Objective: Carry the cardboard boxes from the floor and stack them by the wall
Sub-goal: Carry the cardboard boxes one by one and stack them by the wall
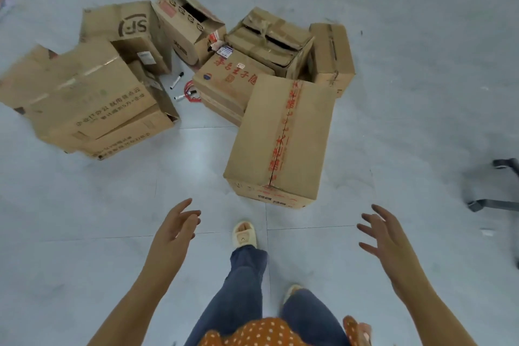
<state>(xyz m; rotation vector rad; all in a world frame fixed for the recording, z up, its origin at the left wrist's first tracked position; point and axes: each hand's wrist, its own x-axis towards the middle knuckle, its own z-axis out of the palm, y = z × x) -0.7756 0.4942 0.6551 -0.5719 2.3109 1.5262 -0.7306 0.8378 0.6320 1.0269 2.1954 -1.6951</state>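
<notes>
- Reaching low, left hand (175, 229) and right hand (383, 233) are hovering spread and empty, just short of the red-taped box (280, 135).
- Other cardboard boxes (92, 93) are lying beyond it.

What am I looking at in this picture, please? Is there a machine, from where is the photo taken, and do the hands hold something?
There is no machine. A person wears a camera on the head, looking down. The left hand and right hand are open and hold nothing, reaching toward the nearest box, sealed with red-printed tape. More cardboard boxes, such as the SF box, lie on the grey floor, with two markers between them. A chair base shows at the right.
</notes>
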